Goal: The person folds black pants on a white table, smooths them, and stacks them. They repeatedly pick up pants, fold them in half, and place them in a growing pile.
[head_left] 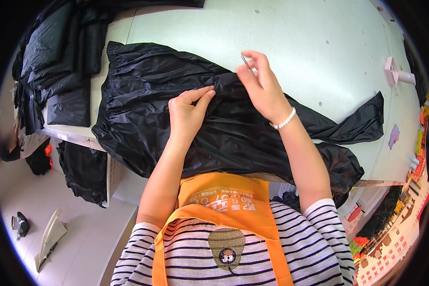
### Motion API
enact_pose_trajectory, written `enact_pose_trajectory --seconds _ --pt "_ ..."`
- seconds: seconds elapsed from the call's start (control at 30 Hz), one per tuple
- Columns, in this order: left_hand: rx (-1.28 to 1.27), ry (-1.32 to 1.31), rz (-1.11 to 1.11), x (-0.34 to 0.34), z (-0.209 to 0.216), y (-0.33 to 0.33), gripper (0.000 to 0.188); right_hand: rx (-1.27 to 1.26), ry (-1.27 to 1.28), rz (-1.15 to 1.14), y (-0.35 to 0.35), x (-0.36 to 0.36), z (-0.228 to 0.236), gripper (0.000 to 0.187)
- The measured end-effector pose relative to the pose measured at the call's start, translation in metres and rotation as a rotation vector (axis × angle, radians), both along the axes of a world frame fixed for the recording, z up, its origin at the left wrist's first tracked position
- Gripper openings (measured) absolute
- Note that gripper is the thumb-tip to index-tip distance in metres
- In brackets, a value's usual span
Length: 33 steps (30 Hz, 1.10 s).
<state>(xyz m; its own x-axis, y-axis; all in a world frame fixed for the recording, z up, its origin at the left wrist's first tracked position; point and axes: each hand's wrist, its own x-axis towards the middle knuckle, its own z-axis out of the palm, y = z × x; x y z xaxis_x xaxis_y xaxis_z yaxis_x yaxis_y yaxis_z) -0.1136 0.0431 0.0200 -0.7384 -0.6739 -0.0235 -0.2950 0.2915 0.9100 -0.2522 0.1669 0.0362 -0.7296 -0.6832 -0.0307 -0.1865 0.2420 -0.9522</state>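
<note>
Black trousers [143, 109] of thin shiny fabric lie across the table, with the gathered elastic waist at the left and the two legs running off to the right. My left hand [188, 112] is closed in a pinch on a small fold of the trousers near their middle. Just above the fabric, to the right, my right hand [262, 88] is closed round a slim metal tool [246, 62]. Only a thin shiny part of the tool shows between thumb and fingers, so its exact kind is hidden.
Folded black garments [52, 52] are stacked at the far left of the pale table [291, 38]. A white tape-like roll on a holder [393, 71] stands near the right edge, with a purple scrap [393, 136] nearer me. Black cloth [83, 167] hangs below the table's left edge.
</note>
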Motion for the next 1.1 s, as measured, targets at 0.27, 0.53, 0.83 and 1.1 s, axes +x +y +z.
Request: enact_pose_trajectory --seconds 0.27,0.53,0.83,1.1 --pt "0.100 0.035 -0.042 0.001 -0.014 -0.008 0.013 0.140 0.242 0.082 0.023 0.054 -0.013 0.021" --pt "0.141 0.112 -0.045 0.001 -0.022 -0.009 0.013 0.142 0.464 0.056 0.010 0.061 -0.020 0.018" --pt "0.160 0.089 -0.076 0.004 -0.023 -0.009 0.012 0.103 0.475 0.113 0.010 0.056 -0.028 0.015" --pt "0.016 0.158 0.065 0.006 -0.005 -0.009 0.010 0.049 0.352 0.043 0.012 0.055 -0.028 0.019"
